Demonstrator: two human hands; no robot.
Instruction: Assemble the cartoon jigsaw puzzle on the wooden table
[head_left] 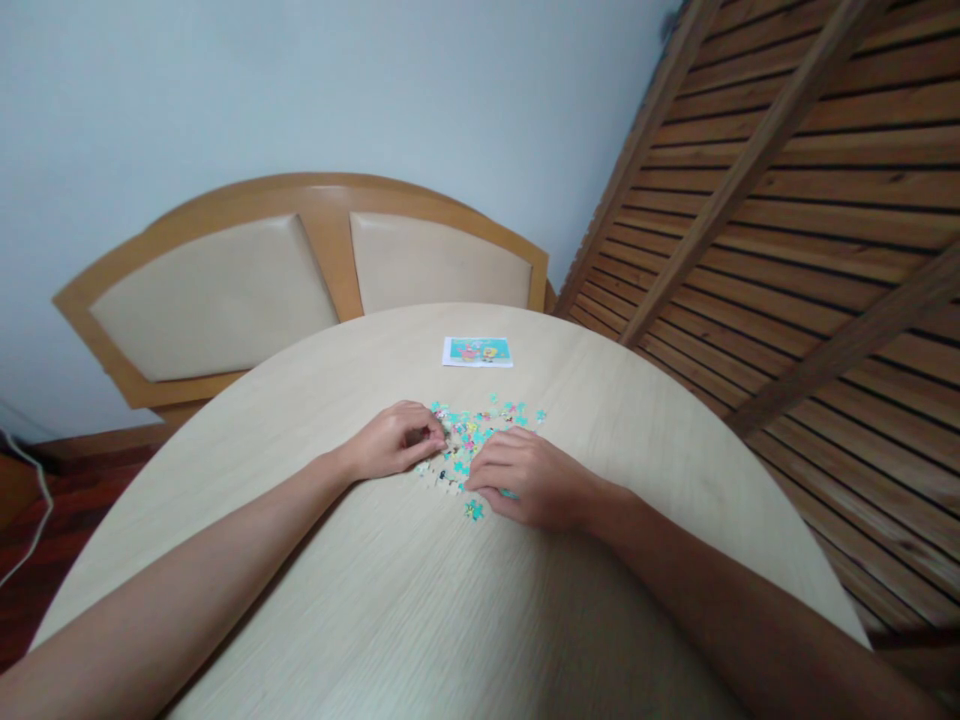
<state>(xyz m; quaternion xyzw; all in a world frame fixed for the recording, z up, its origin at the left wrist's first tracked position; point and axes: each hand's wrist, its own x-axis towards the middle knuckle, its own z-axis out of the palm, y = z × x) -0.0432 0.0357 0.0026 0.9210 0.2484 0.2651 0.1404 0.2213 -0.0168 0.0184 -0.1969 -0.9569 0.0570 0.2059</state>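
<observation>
Loose jigsaw puzzle pieces [471, 429], mostly turquoise with some yellow, pink and white, lie in a spread pile on the table. At the pile's left edge is my left hand [397, 440], thumb and forefinger pinched together; what sits between the tips is too small to make out. My right hand [529, 478] rests over the right side of the pile, fingers bent and close together, covering some pieces. Its fingertips point down at the pieces, and whatever they hold is hidden. A small turquoise cluster of pieces [474, 510] lies just in front of the pile, near my right thumb.
Beyond the pile lies a picture card [478, 352] with cartoon figures on turquoise. The round wooden table [360, 600] has a curved far edge. Behind it stands a padded wooden bench back [442, 255] against the wall. A slatted wooden screen [750, 250] rises at the right.
</observation>
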